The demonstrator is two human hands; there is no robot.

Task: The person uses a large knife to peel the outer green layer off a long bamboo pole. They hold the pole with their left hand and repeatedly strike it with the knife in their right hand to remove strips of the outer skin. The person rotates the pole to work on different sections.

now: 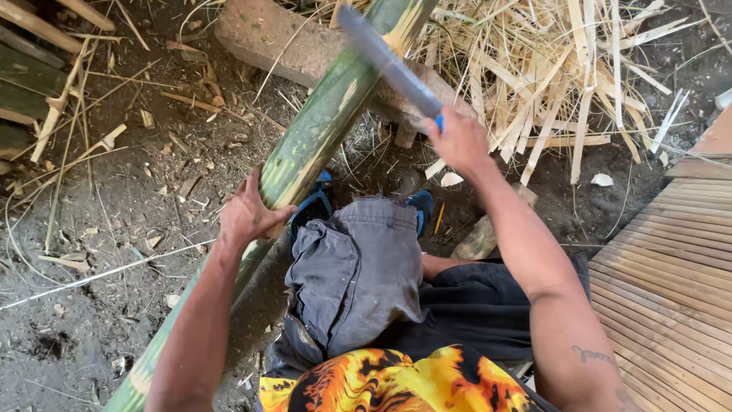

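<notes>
A long green bamboo pole (320, 122) runs diagonally from the lower left up to the top centre, resting on a thick log (267, 38). My left hand (248, 210) grips the pole at its middle. My right hand (457, 141) is closed on the blue handle of a long dark blade (385, 61), raised and blurred, its tip crossing over the pole's upper part. My knees in grey trousers sit between the arms.
A heap of pale split bamboo strips (557, 76) lies at the upper right. Slatted bamboo boards (671, 282) fill the right edge. Dark green bamboo lengths (23, 84) lie at the upper left. Chips litter the dirt floor (99, 229). Blue sandals (316, 202) show below the pole.
</notes>
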